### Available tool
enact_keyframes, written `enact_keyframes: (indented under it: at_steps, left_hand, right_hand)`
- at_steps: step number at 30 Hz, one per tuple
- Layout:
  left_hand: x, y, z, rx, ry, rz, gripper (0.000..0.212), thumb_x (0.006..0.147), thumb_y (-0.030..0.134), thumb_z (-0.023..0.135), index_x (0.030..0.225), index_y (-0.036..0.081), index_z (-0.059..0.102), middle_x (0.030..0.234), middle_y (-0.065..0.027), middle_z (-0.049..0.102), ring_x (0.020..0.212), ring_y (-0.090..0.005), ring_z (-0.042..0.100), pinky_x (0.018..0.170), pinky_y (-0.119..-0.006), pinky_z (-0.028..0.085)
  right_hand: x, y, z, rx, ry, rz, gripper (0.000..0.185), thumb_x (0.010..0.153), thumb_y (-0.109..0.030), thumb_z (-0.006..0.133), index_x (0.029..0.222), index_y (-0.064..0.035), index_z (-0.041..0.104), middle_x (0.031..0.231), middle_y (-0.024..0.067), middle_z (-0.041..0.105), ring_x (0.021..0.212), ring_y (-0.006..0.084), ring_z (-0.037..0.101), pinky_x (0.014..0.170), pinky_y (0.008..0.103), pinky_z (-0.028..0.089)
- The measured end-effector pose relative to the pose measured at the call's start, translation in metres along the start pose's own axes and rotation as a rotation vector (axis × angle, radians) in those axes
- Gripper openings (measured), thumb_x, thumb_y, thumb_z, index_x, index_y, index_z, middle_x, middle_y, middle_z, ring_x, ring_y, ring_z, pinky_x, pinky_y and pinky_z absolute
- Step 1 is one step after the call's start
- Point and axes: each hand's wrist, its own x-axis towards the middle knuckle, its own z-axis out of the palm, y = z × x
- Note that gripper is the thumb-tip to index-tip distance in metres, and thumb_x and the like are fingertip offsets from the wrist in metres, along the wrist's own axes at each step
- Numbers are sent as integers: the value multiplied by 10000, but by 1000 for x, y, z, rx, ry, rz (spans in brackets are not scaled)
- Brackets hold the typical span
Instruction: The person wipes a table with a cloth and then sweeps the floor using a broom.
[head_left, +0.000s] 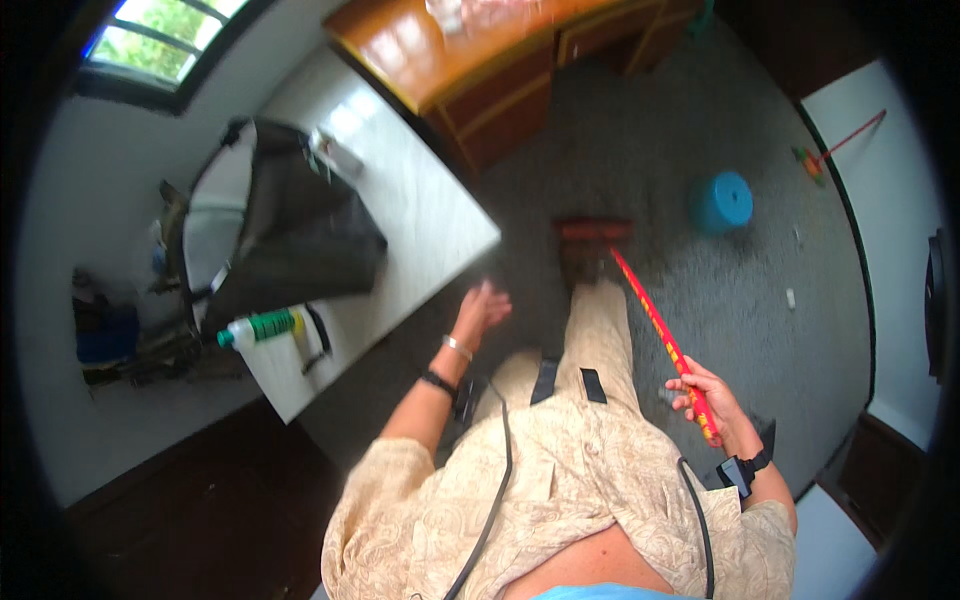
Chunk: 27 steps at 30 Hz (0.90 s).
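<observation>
My right hand (709, 394) is closed round the upper end of a red stick handle (660, 326) with yellow marks. The handle slants down and away to a reddish broom or mop head (594, 229) on the grey floor, just beyond my foot; motion blur hides which kind it is. Nothing is in my left hand (482, 309), whose fingers are apart in the air near the edge of a white table (442, 255).
A dark bag-like object (300, 232) and a green-and-white bottle (262, 328) lie on the white table. Ahead stands a wooden desk (487, 67). A blue plastic stool (731, 199) is on the floor at right, and another red-handled tool (851, 135) leans by the wall.
</observation>
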Motion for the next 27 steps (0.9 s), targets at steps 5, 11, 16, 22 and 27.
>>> enact_keyframes:
  at_steps: [5,11,16,22,27]
  left_hand:
    - [2,-38,48,202,-276,-220,574,900,490,473,1244,39,386,1116,-137,580,913,-210,610,760,-316,465]
    - [3,-100,101,148,-404,-465,641,869,568,468,1261,71,369,1072,-108,566,853,-211,598,696,-348,462]
    - [-11,-99,150,-9,-413,-611,691,834,610,495,1235,58,382,1142,-139,523,895,-288,593,779,-394,476]
    - [-10,-110,141,-324,-254,-643,403,885,446,534,884,51,457,741,-122,534,650,-309,610,598,-399,538]
    - [-52,-133,87,-222,-48,-563,311,929,366,487,866,68,424,655,-50,514,596,-213,610,540,-339,523]
  right_hand:
    - [-45,82,-8,-195,218,147,641,844,-26,515,1413,-157,251,679,42,528,451,119,526,332,240,423]
    - [-65,118,24,-338,366,-1,626,819,42,484,1403,-98,305,580,-39,413,389,43,351,330,207,284]
    - [-112,177,49,-687,460,-174,594,726,32,524,1311,13,421,1077,67,581,899,105,551,806,230,432]
    - [-133,197,65,-803,391,-150,601,731,17,548,1317,-43,427,1122,188,601,979,235,627,815,299,472]
    - [-129,214,51,-751,212,-68,589,738,19,547,1313,-49,438,1073,188,619,917,228,646,752,301,491]
